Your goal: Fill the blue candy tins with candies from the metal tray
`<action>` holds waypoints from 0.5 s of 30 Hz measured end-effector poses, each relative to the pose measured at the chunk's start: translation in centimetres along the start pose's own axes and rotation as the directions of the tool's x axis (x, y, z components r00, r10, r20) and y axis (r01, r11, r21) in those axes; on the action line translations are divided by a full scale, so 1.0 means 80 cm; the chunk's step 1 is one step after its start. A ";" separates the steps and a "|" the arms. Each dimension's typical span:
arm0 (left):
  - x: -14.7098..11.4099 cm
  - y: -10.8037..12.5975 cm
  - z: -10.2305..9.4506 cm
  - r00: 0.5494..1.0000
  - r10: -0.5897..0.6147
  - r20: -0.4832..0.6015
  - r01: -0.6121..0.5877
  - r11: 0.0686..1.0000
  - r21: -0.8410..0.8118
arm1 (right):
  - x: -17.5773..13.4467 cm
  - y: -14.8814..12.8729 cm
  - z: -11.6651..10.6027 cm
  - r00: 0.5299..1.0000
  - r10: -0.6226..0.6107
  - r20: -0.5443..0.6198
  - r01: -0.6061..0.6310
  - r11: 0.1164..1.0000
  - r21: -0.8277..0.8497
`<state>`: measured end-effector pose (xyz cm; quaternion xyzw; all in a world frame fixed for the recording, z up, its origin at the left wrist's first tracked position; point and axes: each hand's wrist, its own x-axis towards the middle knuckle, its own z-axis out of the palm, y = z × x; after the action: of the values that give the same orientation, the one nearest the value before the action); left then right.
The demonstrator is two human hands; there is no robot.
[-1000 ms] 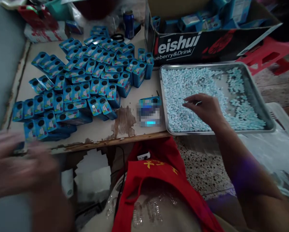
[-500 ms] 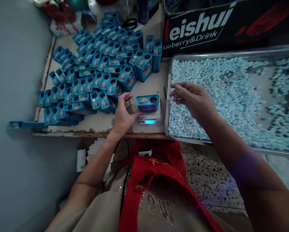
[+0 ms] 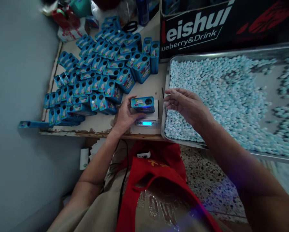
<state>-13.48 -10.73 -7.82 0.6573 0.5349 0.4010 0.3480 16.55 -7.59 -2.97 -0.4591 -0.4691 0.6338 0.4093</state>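
Note:
A blue candy tin (image 3: 142, 102) with a dark round hole in its top is at the small white digital scale (image 3: 154, 115), whose display is lit. My left hand (image 3: 125, 115) grips the tin from its left side, fingers behind and thumb in front. Whether the tin's base still touches the scale I cannot tell. Over the left rim of the metal tray (image 3: 166, 80), my right hand (image 3: 184, 104) hovers with loosely bent fingers, and nothing shows in it. Pale blue and white candies (image 3: 219, 96) spread across that tray.
Many similar blue tins (image 3: 96, 71) stand in packed rows on the left of the table (image 3: 101, 124). One tin (image 3: 34, 124) juts past the table's left edge. Behind the tray is a black printed carton (image 3: 195, 32). Black-handled scissors (image 3: 130, 26) lie at the back.
My left hand has closed round the tin, which has shifted slightly left relative to the scale. My right hand has lowered a little beside the tray's left rim. The view has shifted slightly.

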 end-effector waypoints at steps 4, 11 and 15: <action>0.000 -0.005 -0.010 1.000 0.023 -0.007 -0.023 0.999 0.039 | -0.002 -0.013 -0.027 0.979 -0.195 0.059 0.186 0.741 -0.645; -0.002 -0.009 -0.037 0.998 0.042 -0.049 -0.039 0.997 0.070 | -0.040 0.001 -0.019 0.945 0.011 0.327 0.327 -0.077 -0.942; 0.007 0.005 -0.023 0.998 0.054 -0.033 -0.054 0.998 0.018 | -0.048 0.011 -0.040 0.989 -0.036 0.141 0.145 0.216 -0.966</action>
<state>-14.92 -10.19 -6.58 0.6676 0.5262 0.4166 0.3221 20.52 -10.72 -3.49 -0.5575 -0.8050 0.1971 0.0488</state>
